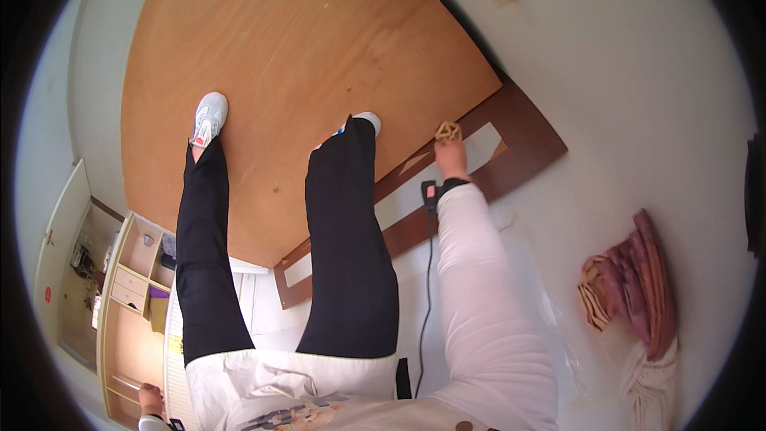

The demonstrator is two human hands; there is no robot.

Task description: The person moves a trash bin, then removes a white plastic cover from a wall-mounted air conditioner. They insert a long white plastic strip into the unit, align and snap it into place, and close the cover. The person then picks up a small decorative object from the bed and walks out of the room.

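Note:
My right hand (452, 158), arm stretched forward, is closed round a tan looped thing (448, 131) with openings in it; its exact kind does not show. This thing is over the edge of a large plywood board (271, 56), where it meets a brown frame (523, 132) with pale panels. A black strap and a small dark device (431, 194) with a cable are at my right wrist. Far down at the lower left is my left hand (150, 399), small in the view, near the cream shelving unit (120, 327). How its fingers lie cannot be made out.
White shoes (211, 116) on my feet stand on the board. To the right, a reddish-brown and tan cloth bundle (638, 287) hangs against the pale wall (638, 112). At the left are a white door (60, 231) and shelves with folded cloth (157, 307).

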